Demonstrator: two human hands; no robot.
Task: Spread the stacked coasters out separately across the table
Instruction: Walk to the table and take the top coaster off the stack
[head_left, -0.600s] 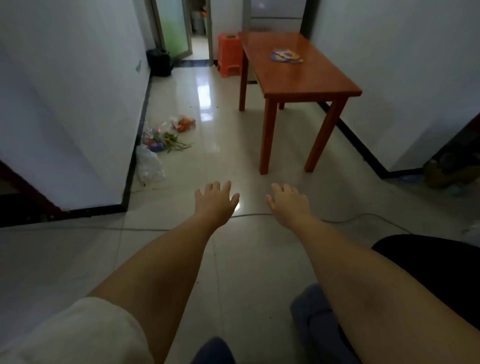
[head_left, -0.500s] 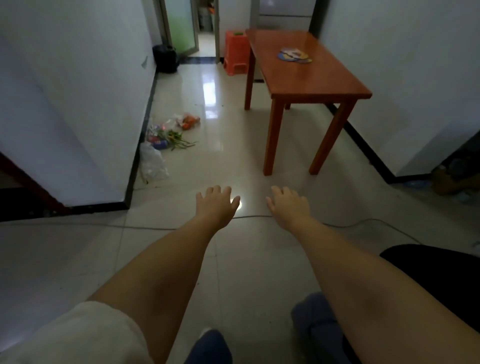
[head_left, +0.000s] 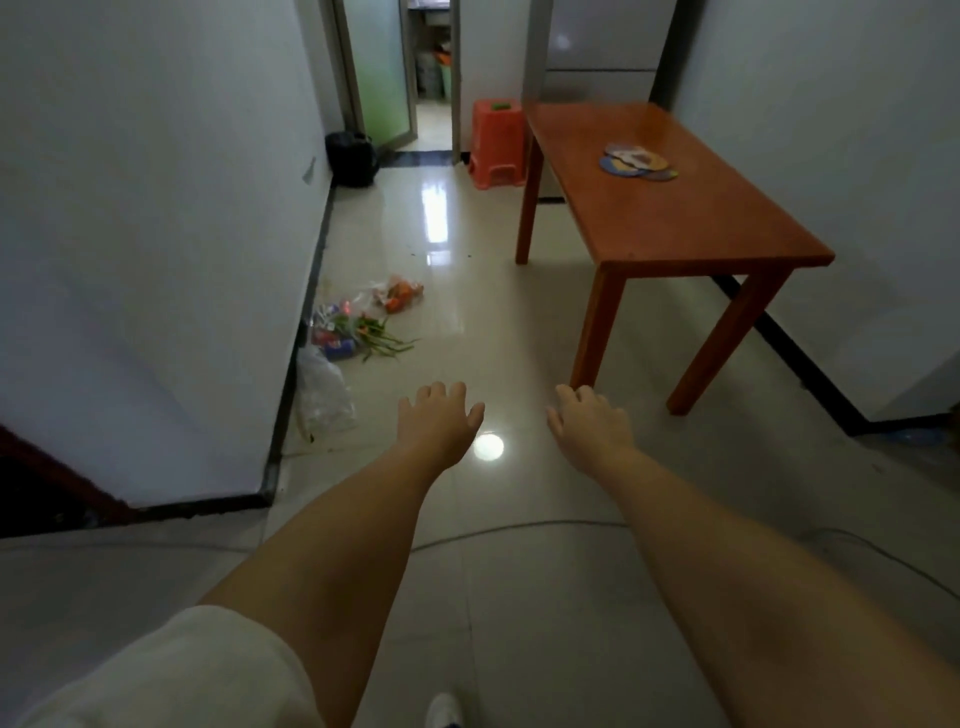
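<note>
The coasters (head_left: 640, 162) lie in a loose overlapping pile on the far half of the tabletop (head_left: 675, 218), near its right-hand side; they are round and flat, blue, yellow and pale, but how many there are is too small to tell, approx. four or five edges show. The tabletop is red-brown wood on square legs, its far end partly against a grey cabinet (head_left: 597, 57).

Both hands are well apart from the pile, stretched forward over the floor (head_left: 519, 597). The left hand (head_left: 439, 423) is palm down, fingers apart and holding nothing. The right hand (head_left: 589, 423) is the same, fingers spread, nothing in it, just in front of the near table leg in the view.

An orange stool (head_left: 497, 143) stands beside the far table leg. Near the left wall lie some bags w/ vegetables (head_left: 363, 325), contents blurred. A black bag (head_left: 351, 158) sits by the door. At the bottom edge a white shoe (head_left: 443, 711) is cut off, and a pale sleeve (head_left: 171, 675) too.
</note>
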